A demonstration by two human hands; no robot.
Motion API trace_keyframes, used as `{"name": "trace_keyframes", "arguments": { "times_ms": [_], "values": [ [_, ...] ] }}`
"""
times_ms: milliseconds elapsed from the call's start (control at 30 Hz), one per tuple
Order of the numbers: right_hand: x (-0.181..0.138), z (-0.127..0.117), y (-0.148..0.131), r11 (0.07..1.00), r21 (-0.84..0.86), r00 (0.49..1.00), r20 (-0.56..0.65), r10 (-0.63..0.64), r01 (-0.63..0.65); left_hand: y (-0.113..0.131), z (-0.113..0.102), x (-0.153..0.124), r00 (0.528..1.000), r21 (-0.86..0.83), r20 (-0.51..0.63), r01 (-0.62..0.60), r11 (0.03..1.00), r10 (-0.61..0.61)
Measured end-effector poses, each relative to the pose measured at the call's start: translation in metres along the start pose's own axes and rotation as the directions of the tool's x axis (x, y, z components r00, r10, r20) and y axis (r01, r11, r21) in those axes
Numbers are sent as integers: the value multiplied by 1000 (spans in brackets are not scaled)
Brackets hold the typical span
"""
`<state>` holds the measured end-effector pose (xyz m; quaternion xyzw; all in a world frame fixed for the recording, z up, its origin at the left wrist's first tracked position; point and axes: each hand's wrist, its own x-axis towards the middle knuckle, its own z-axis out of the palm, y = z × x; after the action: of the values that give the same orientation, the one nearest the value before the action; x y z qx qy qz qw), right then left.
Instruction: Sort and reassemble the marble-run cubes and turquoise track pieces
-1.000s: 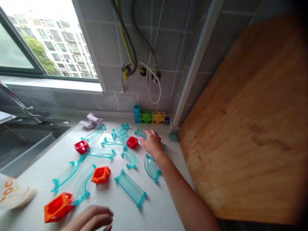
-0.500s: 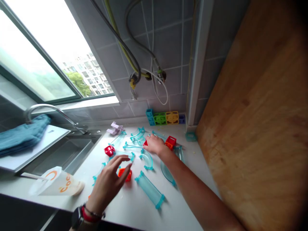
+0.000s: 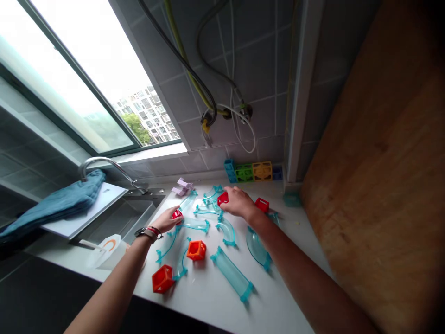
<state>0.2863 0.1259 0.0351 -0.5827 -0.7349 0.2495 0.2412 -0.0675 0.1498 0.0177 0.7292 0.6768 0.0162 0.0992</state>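
Red cubes [image 3: 223, 199], partly hidden by left hand [image 3: 168, 220], right hand [image 3: 238, 202]

View from your head, facing forward and down over the counter [image 3: 198, 290], your left hand [image 3: 167, 220] and right hand [image 3: 238, 202] near mid-frame, window [image 3: 59, 83] upper left, wooden panel [image 3: 385, 185] close at right.

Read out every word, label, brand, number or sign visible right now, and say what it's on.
No text can be read in this view.
Drink cup: a curved orange mark, but no letters I can make out; the forearm crosses in front of part of it.
Red blocks, orange blocks, teal track pieces: no lettering discernible.
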Motion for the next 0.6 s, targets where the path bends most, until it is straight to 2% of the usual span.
{"name": "trace_keyframes", "arguments": {
  "times_ms": [200, 433, 500, 600],
  "values": [
    [-7, -7, -16, 978, 179, 991, -104, -90, 108, -14, 19, 8, 1000, -15, -13, -19, 1000, 19],
    [-4, -5, -20, 939, 313, 956, -288, -51, 145, -5, 4, -2, 988, -105, -152, -36, 994, 20],
    [-2, -4, -21, 896, 408, 936, -351, -23, 175, 0, -1, -9, 977, -168, -214, -55, 984, 18],
    [1, -2, -22, 769, 589, 910, -415, 25, 248, 5, -6, -17, 956, -292, -294, -66, 954, -24]
  ]
}}
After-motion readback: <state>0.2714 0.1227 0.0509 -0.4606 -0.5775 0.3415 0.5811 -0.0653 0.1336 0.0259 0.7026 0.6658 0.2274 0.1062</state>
